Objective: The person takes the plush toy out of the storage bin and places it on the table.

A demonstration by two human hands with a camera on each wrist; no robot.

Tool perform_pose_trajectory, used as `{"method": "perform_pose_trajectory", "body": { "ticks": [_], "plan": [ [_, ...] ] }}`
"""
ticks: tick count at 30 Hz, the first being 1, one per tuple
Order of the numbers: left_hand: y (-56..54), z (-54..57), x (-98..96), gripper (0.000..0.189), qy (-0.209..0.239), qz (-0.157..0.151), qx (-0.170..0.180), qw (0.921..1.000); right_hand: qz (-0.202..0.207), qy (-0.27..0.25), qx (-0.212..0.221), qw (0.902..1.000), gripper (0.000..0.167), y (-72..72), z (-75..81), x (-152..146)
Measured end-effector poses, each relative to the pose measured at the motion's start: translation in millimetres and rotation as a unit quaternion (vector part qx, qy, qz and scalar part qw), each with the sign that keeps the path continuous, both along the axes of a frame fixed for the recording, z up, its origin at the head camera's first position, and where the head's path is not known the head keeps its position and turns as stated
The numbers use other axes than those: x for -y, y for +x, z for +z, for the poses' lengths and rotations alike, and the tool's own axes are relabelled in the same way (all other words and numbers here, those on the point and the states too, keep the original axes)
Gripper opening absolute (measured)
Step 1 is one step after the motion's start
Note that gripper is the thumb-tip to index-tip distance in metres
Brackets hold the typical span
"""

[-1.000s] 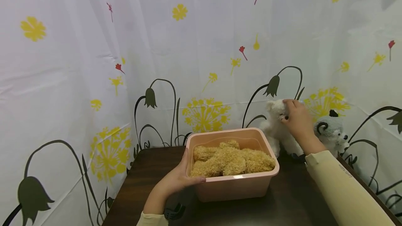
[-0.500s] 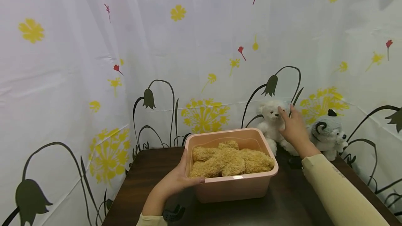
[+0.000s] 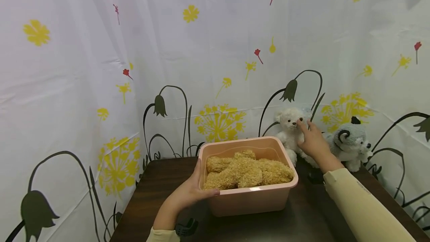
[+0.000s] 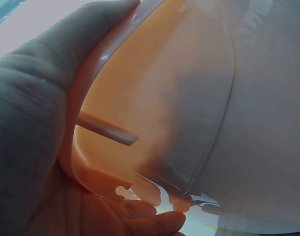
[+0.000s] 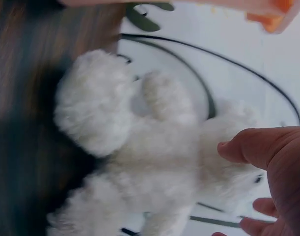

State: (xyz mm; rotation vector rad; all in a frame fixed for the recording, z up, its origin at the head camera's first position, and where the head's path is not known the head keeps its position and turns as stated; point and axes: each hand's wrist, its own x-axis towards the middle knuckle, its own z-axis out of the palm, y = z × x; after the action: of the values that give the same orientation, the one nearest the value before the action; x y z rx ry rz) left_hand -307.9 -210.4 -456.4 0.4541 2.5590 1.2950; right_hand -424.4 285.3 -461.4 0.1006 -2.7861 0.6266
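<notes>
My left hand grips the left front corner of a pink plastic bin, thumb along the rim. The left wrist view shows the bin's outer wall with my fingers under its lip. Golden-brown curly plush fills the bin. Behind its right side a white teddy bear sits upright against the curtain. My right hand is at the bear's head and side, thumb and fingers apart. In the right wrist view the thumb overlaps the bear's head; whether it touches cannot be told.
A grey-and-white plush animal with black markings stands right of my right hand, near the table's edge. A small dark object lies below my right wrist. The dark wooden table backs onto a flower-printed curtain.
My right hand has come off the top of the white bear's head, moving down and slightly left, uncovering its face. The bear now sits a little further left and upright. My left hand stays put.
</notes>
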Motion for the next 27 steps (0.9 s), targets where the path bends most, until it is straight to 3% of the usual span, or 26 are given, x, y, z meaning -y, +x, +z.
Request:
{"method": "perform_pose_trajectory", "body": {
  "ticks": [4,8,12,15,18,22,24,27],
  "plan": [
    [0.5,1.1,0.2,0.146,0.000,0.001,-0.003,1.0000,0.012,-0.039,-0.021,0.9990,0.078,13.2,23.4,8.4],
    [0.0,0.4,0.6,0.146,0.000,0.001,-0.002,1.0000,0.040,-0.089,-0.049,0.9940,0.059,36.3,57.3,22.9],
    [-0.7,0.1,0.5,0.146,0.001,-0.003,-0.005,1.0000,0.085,-0.100,-0.053,0.9899,0.051,59.7,91.6,42.8],
    [-0.9,-0.3,0.8,0.145,0.006,-0.007,-0.005,0.9999,0.146,-0.093,-0.032,0.9844,0.047,74.0,108.1,57.9],
    [-0.5,0.0,0.8,0.145,0.008,-0.008,-0.002,0.9999,0.223,-0.079,0.004,0.9716,0.050,83.5,112.6,70.3],
    [0.7,0.8,0.5,0.145,0.004,-0.006,-0.002,1.0000,0.312,-0.070,0.084,0.9437,0.060,84.4,104.4,81.1],
    [0.9,0.9,0.7,0.145,0.002,-0.004,0.002,1.0000,0.335,-0.067,0.130,0.9309,0.064,81.4,99.1,84.4],
    [0.5,0.5,1.2,0.145,0.005,-0.006,0.005,1.0000,0.341,-0.042,0.193,0.9193,0.072,76.0,93.7,87.7]
  ]
}}
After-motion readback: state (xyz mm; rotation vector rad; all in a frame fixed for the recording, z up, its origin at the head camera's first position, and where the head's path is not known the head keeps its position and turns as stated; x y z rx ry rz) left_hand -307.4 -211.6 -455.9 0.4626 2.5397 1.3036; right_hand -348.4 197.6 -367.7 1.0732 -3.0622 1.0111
